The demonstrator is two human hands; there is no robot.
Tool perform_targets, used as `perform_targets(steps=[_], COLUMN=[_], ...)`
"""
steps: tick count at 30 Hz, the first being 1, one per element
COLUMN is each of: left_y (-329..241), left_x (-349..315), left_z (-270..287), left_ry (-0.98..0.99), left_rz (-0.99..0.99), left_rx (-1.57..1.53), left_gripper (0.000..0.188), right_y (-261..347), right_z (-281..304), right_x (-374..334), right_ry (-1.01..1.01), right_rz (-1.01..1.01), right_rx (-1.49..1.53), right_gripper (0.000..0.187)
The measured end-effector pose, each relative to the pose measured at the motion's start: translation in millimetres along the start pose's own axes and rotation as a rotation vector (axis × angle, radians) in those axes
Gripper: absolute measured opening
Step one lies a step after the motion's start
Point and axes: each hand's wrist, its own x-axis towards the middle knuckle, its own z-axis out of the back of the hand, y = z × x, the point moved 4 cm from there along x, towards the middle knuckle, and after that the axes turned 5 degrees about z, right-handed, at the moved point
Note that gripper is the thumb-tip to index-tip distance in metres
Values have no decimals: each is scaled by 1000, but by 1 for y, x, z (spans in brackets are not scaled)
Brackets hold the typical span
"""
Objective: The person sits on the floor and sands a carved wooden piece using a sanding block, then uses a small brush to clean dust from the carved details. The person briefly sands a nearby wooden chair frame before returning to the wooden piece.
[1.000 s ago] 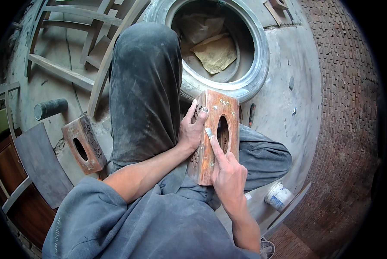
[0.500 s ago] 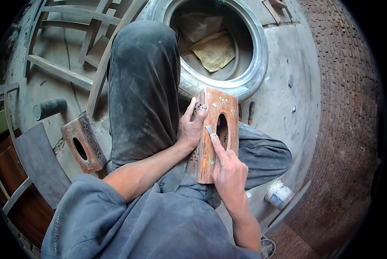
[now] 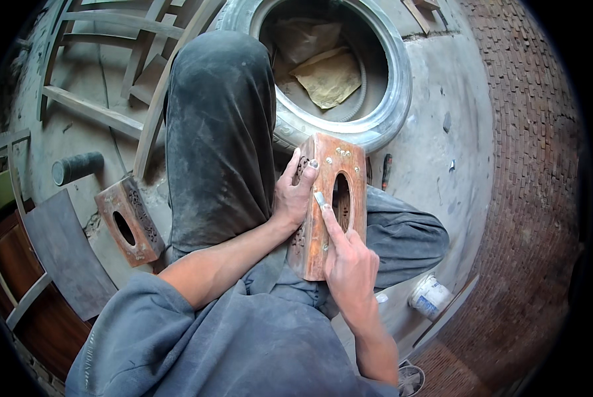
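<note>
Person seated on the floor, wooden box [image 3: 327,205] propped on the lap at centre frame, slot face up. Left hand [image 3: 295,193] at the box's 9 o'clock side, fingers spread and curled over the carved edge, bracing it. Right hand [image 3: 350,264] at 6 o'clock, index finger extended, pressing a small pale piece [image 3: 320,198] flat onto the top face beside the slot; other fingers curled in.

To do it well, judged from this: keep the left-hand brace firm, keep pressure straight down so the piece doesn't skid toward the slot.

Box: reddish-brown, rectangular, oval slot down the middle, small light inlay dots near the far end, fretwork on the side. Twin box [image 3: 128,220] at 9 o'clock on the floor; tyre [image 3: 389,99] at 12; white tub [image 3: 430,296] at 4.
</note>
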Motion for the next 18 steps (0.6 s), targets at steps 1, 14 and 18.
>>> perform_targets(steps=[1,14,18], left_y=[0,1,6], left_x=[1,-1,4], left_z=[0,0,3], left_ry=[-2,4,-12], left_rz=[-9,39,6], left_rx=[-3,-2,23], left_gripper=[94,95,95], right_y=[0,8,9], right_z=[0,1,0], right_x=[1,-7,2], right_ry=[8,42,39], right_rz=[-2,-12,-19], right_rx=[-9,-29,-46], right_gripper=[73,71,71])
